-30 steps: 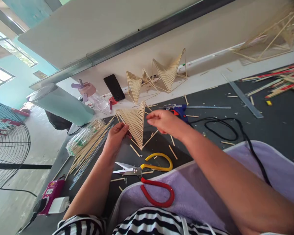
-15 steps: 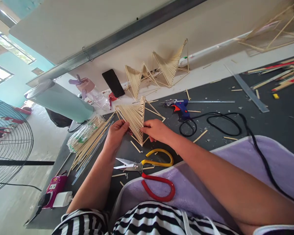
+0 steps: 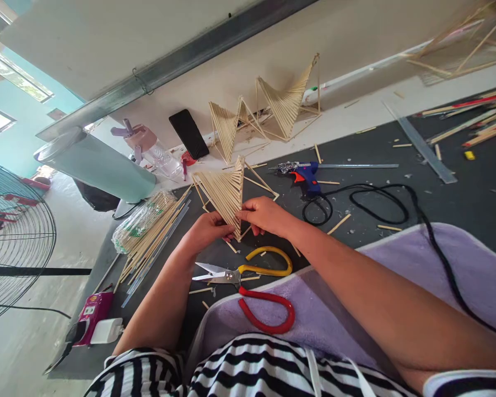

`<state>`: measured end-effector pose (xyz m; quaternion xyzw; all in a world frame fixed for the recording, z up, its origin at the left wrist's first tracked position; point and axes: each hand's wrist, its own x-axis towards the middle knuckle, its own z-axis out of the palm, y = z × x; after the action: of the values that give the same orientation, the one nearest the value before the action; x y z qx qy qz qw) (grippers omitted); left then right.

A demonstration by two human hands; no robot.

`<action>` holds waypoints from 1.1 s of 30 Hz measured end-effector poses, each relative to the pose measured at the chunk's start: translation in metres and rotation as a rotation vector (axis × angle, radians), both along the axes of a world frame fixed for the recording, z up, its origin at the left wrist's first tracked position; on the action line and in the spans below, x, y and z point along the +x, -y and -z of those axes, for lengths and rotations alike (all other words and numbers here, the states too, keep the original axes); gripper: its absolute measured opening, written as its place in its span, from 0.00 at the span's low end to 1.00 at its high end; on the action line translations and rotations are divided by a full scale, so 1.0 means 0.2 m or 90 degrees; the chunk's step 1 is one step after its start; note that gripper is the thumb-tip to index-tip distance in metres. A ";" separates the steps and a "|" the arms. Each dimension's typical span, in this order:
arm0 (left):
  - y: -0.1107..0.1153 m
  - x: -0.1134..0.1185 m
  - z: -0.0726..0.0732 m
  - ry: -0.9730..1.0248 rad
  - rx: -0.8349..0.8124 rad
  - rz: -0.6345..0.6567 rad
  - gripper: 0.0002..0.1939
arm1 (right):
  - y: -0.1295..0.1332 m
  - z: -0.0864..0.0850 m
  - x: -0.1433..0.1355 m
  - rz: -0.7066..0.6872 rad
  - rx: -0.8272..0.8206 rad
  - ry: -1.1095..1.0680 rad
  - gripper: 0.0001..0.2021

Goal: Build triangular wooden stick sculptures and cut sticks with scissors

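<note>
A curved model of thin wooden sticks [image 3: 223,190] stands on the dark table between my hands. My left hand [image 3: 210,230] is closed at its lower left edge, fingertips near the bottom corner. My right hand [image 3: 264,215] pinches the right edge of the stick surface between thumb and fingers. Just below the model lie open scissors [image 3: 227,275] with one yellow and one red handle. To the right of the model rests a blue glue gun [image 3: 308,177] with a clear glue stick in its back.
Two finished-looking stick models [image 3: 287,105] stand by the wall near a black phone [image 3: 189,134]. Loose sticks [image 3: 152,242], a mint cylinder [image 3: 99,168] and a pink power strip [image 3: 94,314] are at left. A black cable [image 3: 434,242] crosses a purple cloth [image 3: 397,264].
My left hand has slid down along the model's left edge toward its bottom corner. My right hand keeps its hold at the right edge. The view has shifted slightly.
</note>
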<state>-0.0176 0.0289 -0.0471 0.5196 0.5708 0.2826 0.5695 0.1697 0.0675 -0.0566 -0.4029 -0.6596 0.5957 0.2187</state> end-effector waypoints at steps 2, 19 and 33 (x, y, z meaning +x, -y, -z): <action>0.00 -0.01 0.01 -0.004 0.002 -0.002 0.13 | 0.00 0.00 0.00 0.000 -0.006 -0.002 0.10; 0.03 0.00 0.05 -0.047 0.020 0.056 0.09 | 0.02 0.06 -0.03 -0.022 0.014 -0.052 0.08; 0.05 -0.01 0.06 -0.274 0.343 -0.026 0.05 | 0.06 0.15 -0.09 0.103 0.434 -0.012 0.05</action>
<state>-0.0197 0.0199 -0.0593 0.6876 0.5929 0.3186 0.2724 0.1527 0.0551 -0.0872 -0.3521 -0.7846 0.3253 0.3932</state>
